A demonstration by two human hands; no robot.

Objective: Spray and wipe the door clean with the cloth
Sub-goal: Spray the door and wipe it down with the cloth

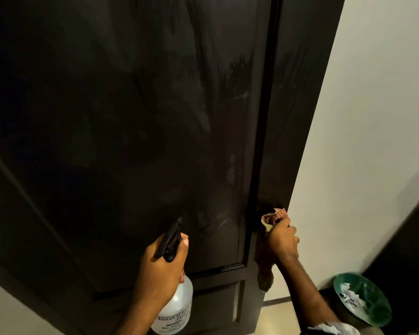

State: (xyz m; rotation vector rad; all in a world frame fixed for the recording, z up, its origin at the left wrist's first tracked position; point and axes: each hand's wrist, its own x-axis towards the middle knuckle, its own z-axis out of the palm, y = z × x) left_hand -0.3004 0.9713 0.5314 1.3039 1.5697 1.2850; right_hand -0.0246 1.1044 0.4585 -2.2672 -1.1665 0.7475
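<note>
A dark brown panelled door (131, 117) fills most of the view, with pale wipe streaks across its middle and right side. My left hand (163, 264) grips a clear spray bottle (177, 308) with a black trigger head, nozzle pointing at the door's lower panel. My right hand (282, 240) holds a reddish patterned cloth (275, 215) pressed against the door's right edge, near the frame. Part of the cloth hangs down below the hand.
A pale wall (373, 117) stands to the right of the door. A green bin (362, 298) with white crumpled paper inside sits on the floor at the lower right. A dark surface edges in at the far right.
</note>
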